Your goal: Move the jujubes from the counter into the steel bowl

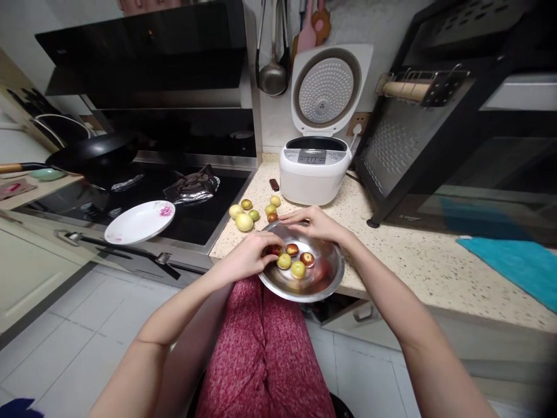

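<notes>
A shiny steel bowl (324, 284) sits at the counter's front edge, partly overhanging it above my lap. Inside lie several jujubes, among them a yellow-green jujube (298, 269) and a half-brown jujube (307, 259). My left hand (250, 255) reaches over the bowl's left side, thumb and fingers closed around a red-brown jujube (274, 249). At the far rim, my right hand (317, 224) grips the bowl, thumb on the inner side and fingers along the outside. Its fingertips come close to a brown jujube (272, 217) on the counter, beside several yellow-green jujubes (244, 222).
Behind the bowl stands a white rice cooker (313, 174) with its lid raised. A floral plate (140, 222) rests at the stove's front edge, with a black wok (96, 151) farther left. On the right are a black oven rack (435, 174) and a teal cloth (513, 267).
</notes>
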### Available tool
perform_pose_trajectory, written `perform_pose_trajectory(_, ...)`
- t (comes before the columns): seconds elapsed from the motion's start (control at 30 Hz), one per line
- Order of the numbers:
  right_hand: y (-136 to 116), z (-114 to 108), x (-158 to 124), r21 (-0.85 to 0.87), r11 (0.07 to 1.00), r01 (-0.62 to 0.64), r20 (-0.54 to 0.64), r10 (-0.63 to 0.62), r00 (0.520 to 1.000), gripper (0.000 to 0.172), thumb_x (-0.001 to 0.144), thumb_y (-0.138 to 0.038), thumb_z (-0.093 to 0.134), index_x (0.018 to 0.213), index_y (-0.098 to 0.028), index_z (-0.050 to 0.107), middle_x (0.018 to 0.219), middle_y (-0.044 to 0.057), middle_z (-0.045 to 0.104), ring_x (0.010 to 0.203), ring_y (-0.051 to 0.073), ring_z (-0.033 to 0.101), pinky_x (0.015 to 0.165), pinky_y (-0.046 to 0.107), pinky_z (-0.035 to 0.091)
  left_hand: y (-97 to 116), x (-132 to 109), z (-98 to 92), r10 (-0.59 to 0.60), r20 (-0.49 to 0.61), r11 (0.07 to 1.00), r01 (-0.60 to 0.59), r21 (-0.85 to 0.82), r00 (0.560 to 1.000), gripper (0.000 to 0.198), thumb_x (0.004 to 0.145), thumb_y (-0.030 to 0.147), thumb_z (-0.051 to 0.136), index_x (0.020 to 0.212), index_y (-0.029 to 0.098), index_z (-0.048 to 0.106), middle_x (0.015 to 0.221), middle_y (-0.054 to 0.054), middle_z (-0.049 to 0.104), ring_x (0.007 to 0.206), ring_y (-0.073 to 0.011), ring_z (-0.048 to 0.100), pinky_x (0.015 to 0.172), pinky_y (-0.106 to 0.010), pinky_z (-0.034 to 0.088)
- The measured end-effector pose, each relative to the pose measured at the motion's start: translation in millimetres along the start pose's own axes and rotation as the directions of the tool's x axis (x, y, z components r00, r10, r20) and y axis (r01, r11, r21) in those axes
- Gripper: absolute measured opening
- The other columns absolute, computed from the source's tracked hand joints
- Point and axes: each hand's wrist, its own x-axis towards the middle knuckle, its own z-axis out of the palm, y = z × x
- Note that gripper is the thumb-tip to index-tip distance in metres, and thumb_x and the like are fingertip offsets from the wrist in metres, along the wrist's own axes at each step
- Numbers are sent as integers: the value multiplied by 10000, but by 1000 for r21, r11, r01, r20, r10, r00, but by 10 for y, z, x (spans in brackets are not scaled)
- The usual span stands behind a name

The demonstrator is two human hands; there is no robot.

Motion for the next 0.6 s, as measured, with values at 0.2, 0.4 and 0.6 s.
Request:
perform_pose_trajectory(0.2, 73, -94, -70, 30, 1000, -1, 68, -1, 998, 238, 894, -193, 703, 1082, -273, 825, 1332, 25, 716, 1276, 258, 672, 1141, 420, 504, -31, 87, 25, -18, 30, 999, 18, 32, 999, 282, 838, 43, 704, 1091, 163, 742, 1101, -89, 775, 1048, -255, 719, 980, -406, 554)
perform_pose_trajectory(0.4, 70, -52, -59, 92, 996, -20, 26, 17, 1000, 221, 897, -213, 707, 1073, -271, 827, 1284, 41, 739, 1242, 277, 694, 1111, 473, 533, -138, 90, 52, 61, 8, 998, -61, 17, 998, 247, 855, 86, 703, 1084, 167, 749, 1134, -104, 775, 1083, -274, 715, 996, -435, 551)
perform_pose_trajectory(0.6, 39, -48, -45, 107, 993, -55, 19, 53, 998, 200, 872, -226, 740, 1046, -267, 831, 1262, 35, 750, 1228, 273, 702, 1114, 458, 529, -161, 85, 69, 124, -13, 992, -124, -5, 992, 220, 878, 111, 696, 1080, 176, 752, 1112, -97, 775, 1052, -270, 717, 981, -439, 552)
